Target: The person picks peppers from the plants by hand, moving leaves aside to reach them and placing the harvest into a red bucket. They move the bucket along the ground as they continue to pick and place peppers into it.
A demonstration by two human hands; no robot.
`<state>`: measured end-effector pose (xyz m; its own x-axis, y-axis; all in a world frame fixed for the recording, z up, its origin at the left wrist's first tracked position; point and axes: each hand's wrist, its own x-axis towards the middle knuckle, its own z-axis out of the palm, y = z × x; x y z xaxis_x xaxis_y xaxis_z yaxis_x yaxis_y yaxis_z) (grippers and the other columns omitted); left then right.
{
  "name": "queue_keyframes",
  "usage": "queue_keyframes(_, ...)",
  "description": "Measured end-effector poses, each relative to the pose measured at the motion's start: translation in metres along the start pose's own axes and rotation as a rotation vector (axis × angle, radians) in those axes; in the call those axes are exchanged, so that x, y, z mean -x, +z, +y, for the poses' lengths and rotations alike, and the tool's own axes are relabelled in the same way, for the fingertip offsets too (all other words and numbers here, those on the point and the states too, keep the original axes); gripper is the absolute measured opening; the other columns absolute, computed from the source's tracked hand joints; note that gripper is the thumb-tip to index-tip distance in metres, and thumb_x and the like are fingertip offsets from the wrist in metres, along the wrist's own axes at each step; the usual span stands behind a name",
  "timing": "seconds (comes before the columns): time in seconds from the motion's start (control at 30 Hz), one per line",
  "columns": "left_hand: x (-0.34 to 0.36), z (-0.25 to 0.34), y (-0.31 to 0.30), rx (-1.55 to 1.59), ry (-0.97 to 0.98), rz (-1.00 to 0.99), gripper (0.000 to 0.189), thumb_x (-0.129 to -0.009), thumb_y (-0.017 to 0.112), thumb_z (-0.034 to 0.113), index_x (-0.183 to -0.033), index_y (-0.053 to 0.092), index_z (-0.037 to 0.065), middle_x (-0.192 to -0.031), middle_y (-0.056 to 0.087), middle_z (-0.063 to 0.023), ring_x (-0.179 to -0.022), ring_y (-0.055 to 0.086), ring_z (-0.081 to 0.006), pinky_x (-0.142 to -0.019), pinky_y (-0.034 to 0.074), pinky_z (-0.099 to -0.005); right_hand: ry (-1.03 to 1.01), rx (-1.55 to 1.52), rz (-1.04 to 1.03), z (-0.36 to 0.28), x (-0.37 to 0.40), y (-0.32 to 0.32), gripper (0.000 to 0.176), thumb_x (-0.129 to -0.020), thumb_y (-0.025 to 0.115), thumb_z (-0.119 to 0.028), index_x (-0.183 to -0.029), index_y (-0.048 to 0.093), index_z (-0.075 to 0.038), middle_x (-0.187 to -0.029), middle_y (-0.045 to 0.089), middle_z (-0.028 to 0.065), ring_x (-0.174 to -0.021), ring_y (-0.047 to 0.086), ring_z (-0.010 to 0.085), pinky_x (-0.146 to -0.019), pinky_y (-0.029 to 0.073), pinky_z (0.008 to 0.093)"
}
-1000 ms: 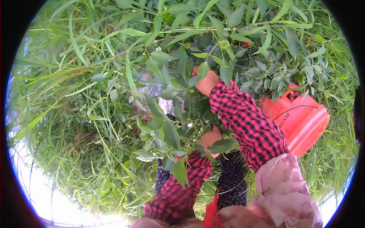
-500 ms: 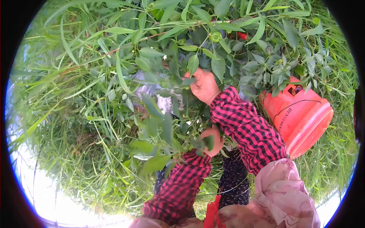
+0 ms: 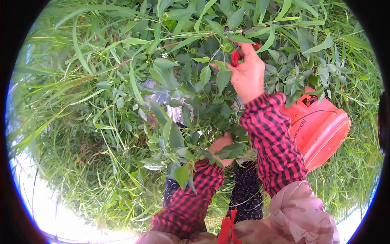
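Note:
My right hand is raised among the leaves at the upper middle, its fingers bent around a red pepper. Just left of those fingers a round green pepper hangs on the plant. Part of another red fruit shows behind the hand. Lower down, my left hand is among leafy stems, and leaves cover its fingers, so what it holds is hidden. Both forearms wear red and black checked sleeves.
A red bucket lies tilted in the grass at the right, beside the right forearm. Leafy plants and long grass surround the hands. Pale sheeting shows through the leaves at the middle. A thin branch crosses above.
My right hand has moved up and to the right, from the middle foliage to the red pepper. My left hand has shifted slightly left and stays low among the leaves.

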<state>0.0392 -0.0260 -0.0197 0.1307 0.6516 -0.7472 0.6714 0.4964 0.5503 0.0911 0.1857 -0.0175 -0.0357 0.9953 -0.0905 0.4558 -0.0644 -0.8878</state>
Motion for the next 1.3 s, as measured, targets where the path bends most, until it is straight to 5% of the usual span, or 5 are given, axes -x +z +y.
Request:
queue_keyframes(0.2, -0.002, 0.039, -0.052, 0.108, -0.162, -0.159, 0.05, -0.073, 0.059, 0.03, -0.107, 0.045, -0.004, -0.081, 0.06, -0.0208, -0.068, 0.058, -0.0347, -0.06, 0.046, -0.04, -0.153, 0.02, -0.016, -0.007, -0.022, -0.002, 0.03, -0.063, 0.073, -0.025, -0.077, 0.059, -0.003, -0.07, 0.054, 0.0115, -0.057, 0.052, 0.0231, -0.056, 0.044, 0.0317)
queue_keyframes(0.47, -0.014, 0.038, -0.116, 0.897, -0.019, 0.681, 0.015, -0.072, 0.064, 0.012, -0.08, 0.06, 0.001, -0.048, 0.047, -0.0006, -0.043, 0.041, -0.0048, -0.042, 0.032, -0.0186, 0.078, 0.367, -0.488, -0.033, 0.015, -0.046, 0.026, -0.067, 0.059, -0.026, -0.085, 0.058, -0.007, -0.062, 0.055, 0.0147, -0.06, 0.056, 0.0315, -0.055, 0.045, 0.038)
queue_keyframes(0.73, -0.004, 0.078, -0.165, 0.228, 0.488, 1.097, 0.02, -0.064, 0.064, -0.001, -0.083, 0.062, 0.004, -0.069, 0.059, -0.0077, -0.049, 0.049, -0.0188, -0.046, 0.04, -0.0249, 0.032, 0.483, -0.484, -0.025, 0.022, -0.044, 0.028, -0.067, 0.061, -0.028, -0.085, 0.058, -0.008, -0.067, 0.057, 0.0151, -0.064, 0.057, 0.0325, -0.059, 0.047, 0.0407)
queue_keyframes(1.0, -0.028, 0.071, -0.195, 0.089, 0.084, 0.777, 0.068, -0.069, 0.064, 0.017, -0.128, 0.033, 0.007, -0.124, 0.039, -0.0192, -0.091, 0.047, -0.0371, -0.082, 0.037, -0.0405, 0.15, 0.552, -0.546, -0.042, 0.018, -0.053, 0.028, -0.068, 0.062, -0.028, -0.081, 0.056, -0.004, -0.065, 0.057, 0.015, -0.064, 0.057, 0.0326, -0.057, 0.045, 0.0408)
queue_keyframes(1.3, -0.049, 0.036, -0.177, 0.894, -0.027, 0.436, 0.045, -0.076, 0.065, 0.02, -0.113, 0.05, -0.002, -0.088, 0.06, -0.0116, -0.082, 0.054, -0.0173, -0.073, 0.043, -0.0299, 0.77, -0.189, -0.941, -0.086, 0.041, -0.057, 0.019, -0.077, 0.061, -0.021, -0.071, 0.056, -0.004, -0.053, 0.055, 0.0031, -0.038, 0.044, 0.0066, -0.037, 0.035, 0.0211)
